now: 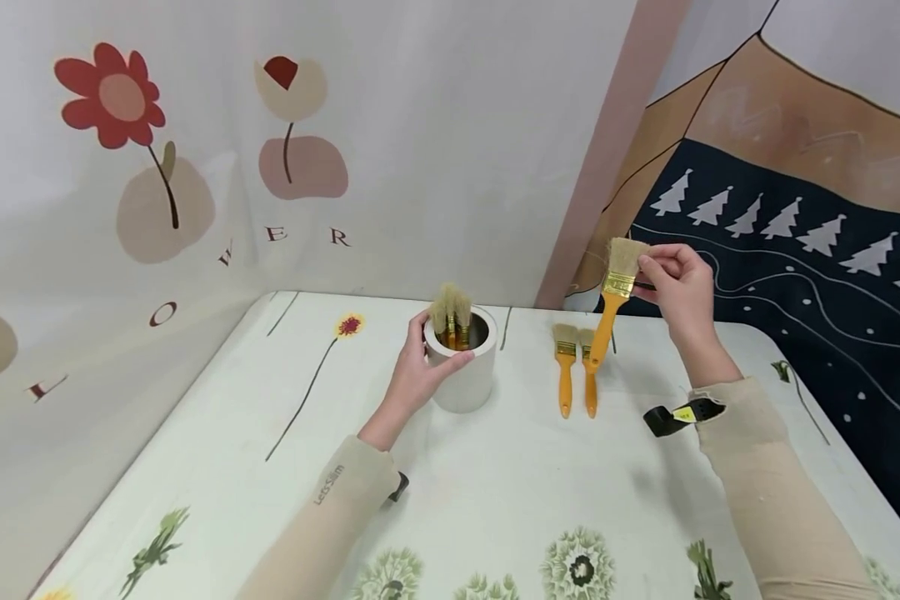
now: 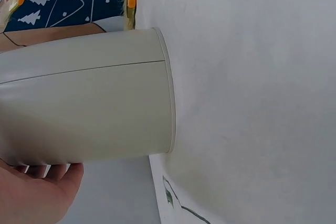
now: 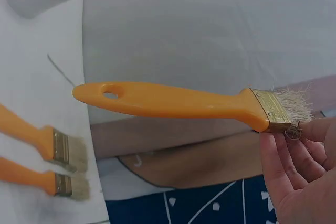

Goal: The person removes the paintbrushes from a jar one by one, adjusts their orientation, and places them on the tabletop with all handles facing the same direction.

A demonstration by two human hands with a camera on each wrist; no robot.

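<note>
With its thumb and fingers on the bristle end, my right hand (image 1: 678,287) pinches a paintbrush (image 1: 613,304) with a yellow-orange handle and gold ferrule. The brush hangs handle down above the table; the right wrist view shows the hole in its handle (image 3: 173,98). My left hand (image 1: 412,367) grips a white cylindrical holder (image 1: 465,383) round its side near the rim. Several brushes (image 1: 452,312) stand in the holder, bristles up. Two more paintbrushes, a wider one (image 1: 565,367) and a narrower one (image 1: 589,387), lie side by side on the table, bristles away from me.
A white cloth with printed flowers covers the table (image 1: 480,467). Behind it hangs a pale curtain (image 1: 435,150) with flower prints and letters. A dark cloth with white trees (image 1: 795,267) hangs at the right. Black straps (image 1: 671,419) show at the sleeves.
</note>
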